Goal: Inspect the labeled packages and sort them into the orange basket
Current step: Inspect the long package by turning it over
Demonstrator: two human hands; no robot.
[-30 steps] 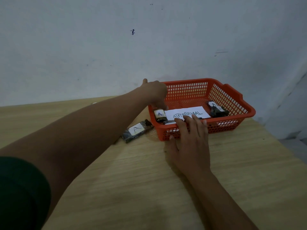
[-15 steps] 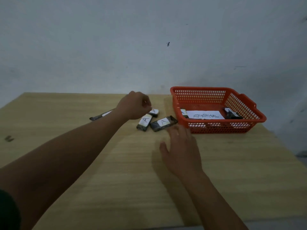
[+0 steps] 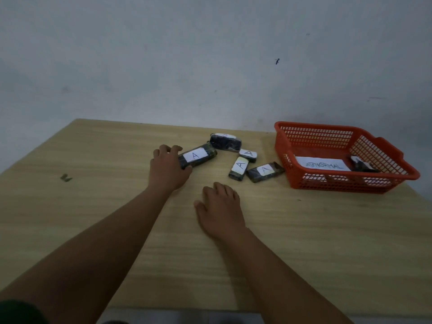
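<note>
The left hand (image 3: 168,168) curls its fingers and thumb round the near end of a dark package (image 3: 197,156) labelled A, near the table's (image 3: 93,206) far edge. The right hand (image 3: 219,206) rests flat on the wood, fingers relaxed, holding nothing. Four more labelled packages (image 3: 240,168) lie clustered between the gripped one and the orange basket (image 3: 346,183) – at the far right corner, holding an ABNORMAL card (image 3: 323,164) and another package (image 3: 361,164).

Light wooden desk (image 3: 304,242) set against pale grey wall (image 3: 163,54); small dark mark (image 3: 66,177) seen near desk's left edge; dark speck (image 3: 277,61) noted on wall.
</note>
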